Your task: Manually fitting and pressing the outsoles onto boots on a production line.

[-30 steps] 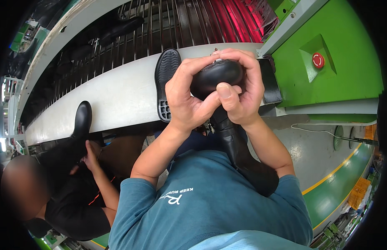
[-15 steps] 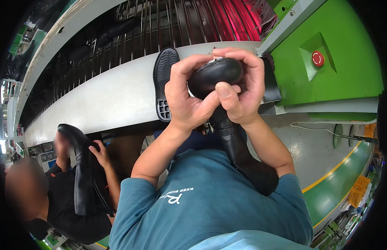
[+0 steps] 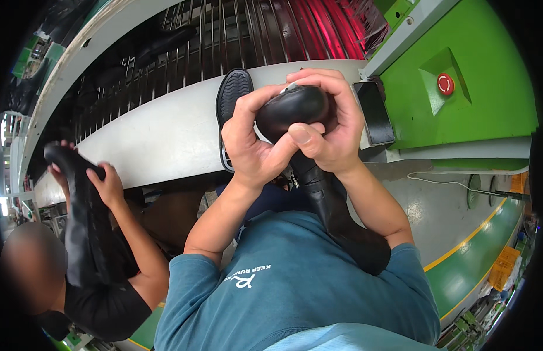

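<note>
A black boot (image 3: 294,109) is gripped in both of my hands, its rounded toe up and facing me. My left hand (image 3: 254,136) wraps the left side of the toe, and my right hand (image 3: 337,126) cups the right side. The two thumbs meet over the front of the toe. Behind my wrists, the dark shaft runs down against my chest and toward my right arm. A little whitish material shows at the toe's upper edge. Beside my left hand, a black ridged outsole (image 3: 234,96) lies on the white ledge (image 3: 148,126), its lower part partly covered by that hand.
Beyond the ledge runs a bed of metal rollers (image 3: 224,41), lit red at the right. A green machine panel (image 3: 488,93) with a red button (image 3: 445,84) stands to the right, near a dark box (image 3: 374,114). At left, a co-worker holds another black boot (image 3: 81,216).
My hands and the boot have shifted slightly left, with the grip unchanged. The co-worker's boot has swung up and left toward the ledge, both of that person's hands near its foot.
</note>
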The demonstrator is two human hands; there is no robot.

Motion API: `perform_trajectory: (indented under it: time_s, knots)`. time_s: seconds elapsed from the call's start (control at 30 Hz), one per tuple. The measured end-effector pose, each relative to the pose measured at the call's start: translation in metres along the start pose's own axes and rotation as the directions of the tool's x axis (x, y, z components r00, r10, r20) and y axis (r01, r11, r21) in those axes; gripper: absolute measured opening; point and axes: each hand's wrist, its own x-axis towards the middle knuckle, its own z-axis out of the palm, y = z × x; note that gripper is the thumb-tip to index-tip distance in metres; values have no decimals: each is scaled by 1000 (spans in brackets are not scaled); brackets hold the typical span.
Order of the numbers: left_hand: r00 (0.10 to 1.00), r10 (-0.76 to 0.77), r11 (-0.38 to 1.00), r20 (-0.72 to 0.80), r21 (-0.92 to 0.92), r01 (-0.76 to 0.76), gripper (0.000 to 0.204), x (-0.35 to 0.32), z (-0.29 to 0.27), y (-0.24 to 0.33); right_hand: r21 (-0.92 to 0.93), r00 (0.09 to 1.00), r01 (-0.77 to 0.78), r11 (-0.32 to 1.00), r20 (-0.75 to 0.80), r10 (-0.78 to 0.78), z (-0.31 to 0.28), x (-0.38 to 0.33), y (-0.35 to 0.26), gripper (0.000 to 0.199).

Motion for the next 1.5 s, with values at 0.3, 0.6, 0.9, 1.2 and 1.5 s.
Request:
perform_trajectory:
  time_s: [0.3, 0.6, 0.9, 1.2, 1.5]
  knots:
    - [987, -27, 973, -159, -231, -10, 73, 17, 12, -14, 191, 961, -278, 941, 62, 271, 11, 5, 5, 68]
    - [989, -139, 980, -57, -149, 129, 56, 32, -2, -18, 367, 672, -740, 564, 434, 600, -15, -63, 75, 89]
    - [925, -347, 922, 155, -124, 367, 70, 41, -14, -57, 703, 597, -701, 119, 489, 636, 0, -49, 88, 103]
    - [956, -212, 665, 203, 747, -11, 62, -12, -72, -192, 753, 514, -654, -76, 516, 685, -6, -35, 85, 102]
    - [840, -540, 830, -62, -206, 518, 28, 23, -53, -116, 731, 409, -672, -119, 501, 763, -19, -56, 37, 110]
